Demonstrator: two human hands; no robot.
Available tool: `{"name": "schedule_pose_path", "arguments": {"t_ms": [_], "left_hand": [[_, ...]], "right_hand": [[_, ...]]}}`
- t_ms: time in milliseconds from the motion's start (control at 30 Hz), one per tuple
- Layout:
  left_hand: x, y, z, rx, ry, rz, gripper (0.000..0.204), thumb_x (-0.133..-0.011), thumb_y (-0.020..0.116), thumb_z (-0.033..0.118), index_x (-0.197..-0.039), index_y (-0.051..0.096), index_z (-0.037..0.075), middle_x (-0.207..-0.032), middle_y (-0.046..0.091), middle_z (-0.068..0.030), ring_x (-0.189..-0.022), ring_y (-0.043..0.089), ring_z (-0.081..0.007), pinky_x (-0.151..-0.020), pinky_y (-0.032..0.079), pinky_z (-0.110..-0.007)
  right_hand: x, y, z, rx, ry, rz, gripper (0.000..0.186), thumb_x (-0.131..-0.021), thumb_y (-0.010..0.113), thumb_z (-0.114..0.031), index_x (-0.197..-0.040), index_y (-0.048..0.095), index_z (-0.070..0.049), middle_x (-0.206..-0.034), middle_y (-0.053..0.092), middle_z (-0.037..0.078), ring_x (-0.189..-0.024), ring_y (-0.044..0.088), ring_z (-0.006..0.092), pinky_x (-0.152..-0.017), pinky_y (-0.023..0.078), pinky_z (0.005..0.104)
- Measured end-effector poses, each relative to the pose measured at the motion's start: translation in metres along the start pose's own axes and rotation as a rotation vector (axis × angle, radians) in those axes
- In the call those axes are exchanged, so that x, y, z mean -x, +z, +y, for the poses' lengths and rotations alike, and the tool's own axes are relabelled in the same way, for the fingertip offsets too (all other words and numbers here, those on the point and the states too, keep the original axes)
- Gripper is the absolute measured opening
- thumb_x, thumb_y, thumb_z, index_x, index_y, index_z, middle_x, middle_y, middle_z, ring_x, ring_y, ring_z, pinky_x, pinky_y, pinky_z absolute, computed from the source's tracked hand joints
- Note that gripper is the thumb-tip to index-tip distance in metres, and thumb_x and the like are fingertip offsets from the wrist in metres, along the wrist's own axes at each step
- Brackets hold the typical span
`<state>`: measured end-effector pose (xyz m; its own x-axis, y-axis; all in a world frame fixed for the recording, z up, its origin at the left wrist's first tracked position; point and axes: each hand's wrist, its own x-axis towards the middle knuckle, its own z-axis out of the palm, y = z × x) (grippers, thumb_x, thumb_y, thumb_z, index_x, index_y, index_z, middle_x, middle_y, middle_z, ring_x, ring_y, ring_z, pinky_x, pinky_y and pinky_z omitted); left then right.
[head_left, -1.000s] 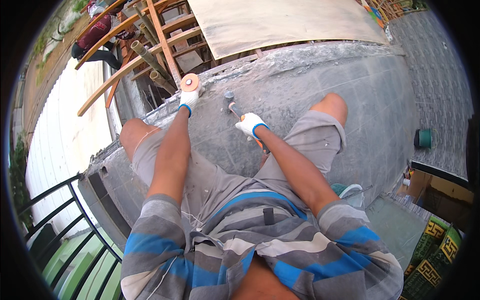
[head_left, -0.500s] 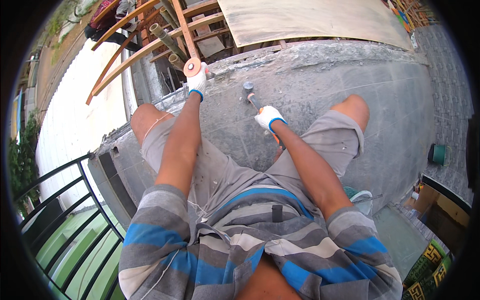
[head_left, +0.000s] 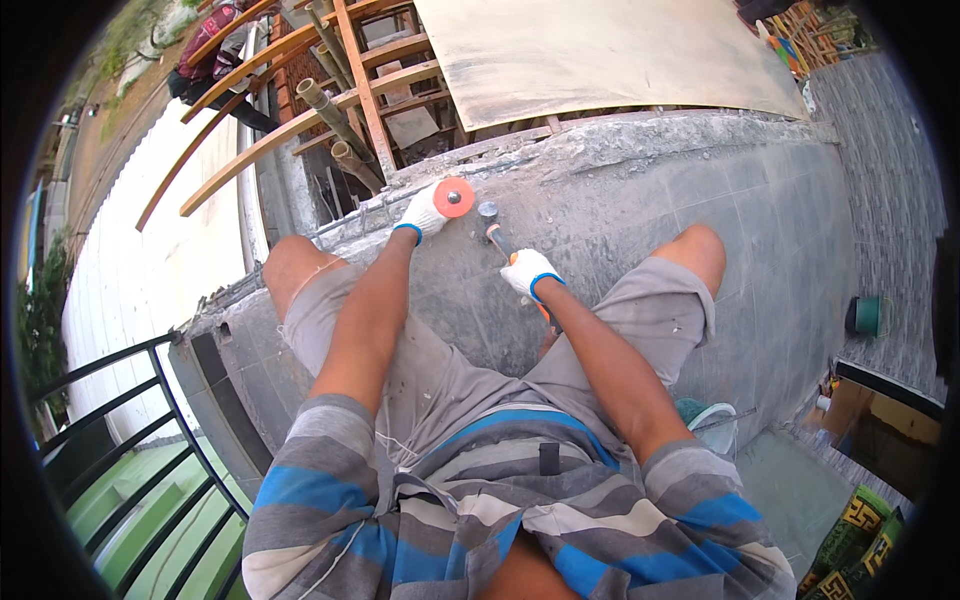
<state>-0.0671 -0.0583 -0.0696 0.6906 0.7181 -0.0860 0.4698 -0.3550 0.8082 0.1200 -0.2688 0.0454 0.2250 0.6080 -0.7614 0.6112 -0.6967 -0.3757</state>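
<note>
Hammer (head_left: 500,241) sits in the gloved right hand (head_left: 528,272), which is curled tight around its handle. Its metal head is just beside a tool (head_left: 454,197) with a round orange top. The gloved left hand (head_left: 424,209) is wrapped around that tool, hiding the rest. Below is a dusty grey floor (head_left: 600,210). Past it are bamboo poles (head_left: 333,110) and a big pale board (head_left: 600,60).

Bright daylight bleaches the white panels (head_left: 140,270), and fisheye distortion bends lines toward black corners.
</note>
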Motion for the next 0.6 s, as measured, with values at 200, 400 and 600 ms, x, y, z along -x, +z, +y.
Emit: {"name": "schedule_pose_path", "arguments": {"t_ms": [200,400,600], "left_hand": [[0.01,-0.006,0.026,-0.208,-0.009,0.029,0.041,-0.097,0.068,0.031,-0.131,0.066,0.009,-0.126,0.071,-0.0197,-0.119,0.067,-0.0405,-0.1,0.054,-0.046],[0.017,-0.052,-0.015,-0.155,-0.209,0.295,0.037,-0.096,0.07,0.034,-0.122,0.07,0.008,-0.117,0.075,-0.0202,-0.109,0.072,-0.0386,-0.09,0.058,-0.044],[-0.005,-0.062,-0.022,0.514,-0.389,0.523,0.028,-0.1,0.074,0.034,-0.109,0.069,0.008,-0.089,0.071,-0.0019,-0.074,0.066,-0.0132,-0.069,0.053,-0.031]], "right_hand": [[0.006,-0.01,-0.01,0.102,0.049,-0.057,0.035,-0.091,0.06,-0.025,-0.113,0.076,-0.004,-0.113,0.076,0.023,-0.105,0.075,0.0403,-0.093,0.06,0.0479],[0.003,-0.014,-0.007,0.114,0.026,-0.058,0.037,-0.092,0.059,-0.026,-0.117,0.076,-0.006,-0.118,0.075,0.022,-0.112,0.073,0.0407,-0.099,0.058,0.0491],[-0.008,-0.012,-0.001,0.17,0.039,-0.094,0.035,-0.091,0.059,-0.025,-0.116,0.077,-0.008,-0.119,0.075,0.022,-0.113,0.072,0.0407,-0.099,0.058,0.0494]]}}
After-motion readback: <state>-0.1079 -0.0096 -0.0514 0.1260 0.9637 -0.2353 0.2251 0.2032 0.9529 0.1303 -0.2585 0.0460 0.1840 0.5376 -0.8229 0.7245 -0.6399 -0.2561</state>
